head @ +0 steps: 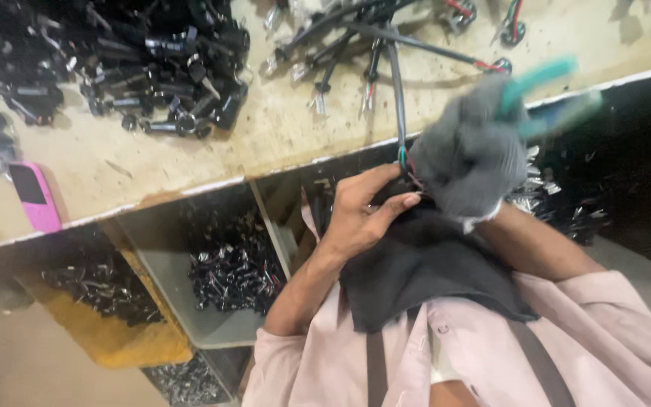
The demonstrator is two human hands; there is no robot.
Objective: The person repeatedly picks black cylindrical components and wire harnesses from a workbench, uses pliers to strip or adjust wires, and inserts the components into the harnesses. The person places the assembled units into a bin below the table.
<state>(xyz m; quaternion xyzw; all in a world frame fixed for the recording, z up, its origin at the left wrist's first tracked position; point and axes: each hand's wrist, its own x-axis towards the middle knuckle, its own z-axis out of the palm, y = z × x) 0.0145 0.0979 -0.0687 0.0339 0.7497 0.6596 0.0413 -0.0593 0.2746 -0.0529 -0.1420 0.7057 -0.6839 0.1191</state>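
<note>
While the bare left hand (363, 215) pinches a thin black cable (396, 98) just below the bench edge (190, 188), the gloved right hand (469, 154) grips teal-handled cutters (544, 90); the cable looks light and limp, best held near its wire ends.

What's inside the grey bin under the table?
The grey bin holds a heap of small black parts with bits of coloured wire. The tabletop covers its back, and the left hand with its arm hides the right edge.
</note>
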